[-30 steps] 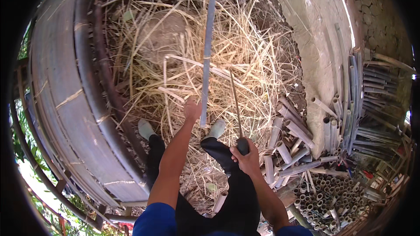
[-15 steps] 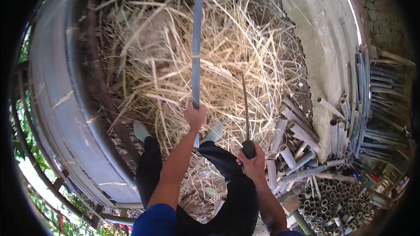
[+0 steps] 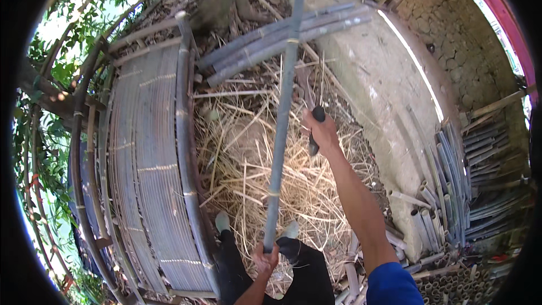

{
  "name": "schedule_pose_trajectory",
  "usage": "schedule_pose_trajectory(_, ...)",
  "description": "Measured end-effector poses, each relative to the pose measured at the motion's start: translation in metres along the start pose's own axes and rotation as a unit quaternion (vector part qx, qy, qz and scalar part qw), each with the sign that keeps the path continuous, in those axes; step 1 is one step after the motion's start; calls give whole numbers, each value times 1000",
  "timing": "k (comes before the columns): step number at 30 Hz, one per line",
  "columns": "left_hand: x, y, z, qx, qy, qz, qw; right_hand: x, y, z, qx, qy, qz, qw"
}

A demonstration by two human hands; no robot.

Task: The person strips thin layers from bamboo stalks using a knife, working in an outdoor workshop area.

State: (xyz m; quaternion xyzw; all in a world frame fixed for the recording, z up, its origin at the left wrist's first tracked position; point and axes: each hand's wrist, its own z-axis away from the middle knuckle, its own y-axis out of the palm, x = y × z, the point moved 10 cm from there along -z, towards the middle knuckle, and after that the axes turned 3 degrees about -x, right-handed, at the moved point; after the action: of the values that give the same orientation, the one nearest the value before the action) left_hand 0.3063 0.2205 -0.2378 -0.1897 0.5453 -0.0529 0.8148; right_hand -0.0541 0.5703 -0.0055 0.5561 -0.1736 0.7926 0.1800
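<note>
Grey-green bamboo, a long pole (image 3: 283,107) runs up the middle of the frame, its lower end caught in the left hand (image 3: 265,258) at bottom centre. The fingers of that hand are curled closed around the end, so nearly the whole length stands clear above them. The right hand (image 3: 323,131), right of centre, is closed in a fist around the dark handle of a knife (image 3: 319,114); its knuckles sit just beside the pole, to the right of it, with a narrow gap showing between.

The pole's long axis leans slightly: from the left hand it climbs toward the top edge, drifting right, and leaves the frame there, so its far end is out of view. The knife's thin blade also points up the frame, hard to make out against the ground.

The pole is straight, smooth and round, with pale yellowish rings at its joints, one above the middle of the frame and another lower down. Behind it, pale straw-like strips (image 3: 307,175) cover the ground across the centre. A slatted bamboo bench (image 3: 161,181) fills the left, and cut bamboo tubes (image 3: 446,288) crowd the lower right.
</note>
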Motion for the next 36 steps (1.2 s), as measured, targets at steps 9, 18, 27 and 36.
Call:
schedule_pose_trajectory(9, -106, -45, -107, 387, 152, -283, 864, 198, 143, 94, -51, -192, 89, 976)
schedule_pose_trajectory(18, -718, -278, -347, 152, 428, 29, 890, 51, 161, 217, -144, -179, 201, 952)
schedule_pose_trajectory(27, -855, -385, -406, 173, 260, 371, 874, 20, 206, 275, 28, -94, 313, 945)
schedule_pose_trajectory(36, -838, -348, -379, 201, 234, 458, 834, 280, 211, 200, 32, -264, 200, 943)
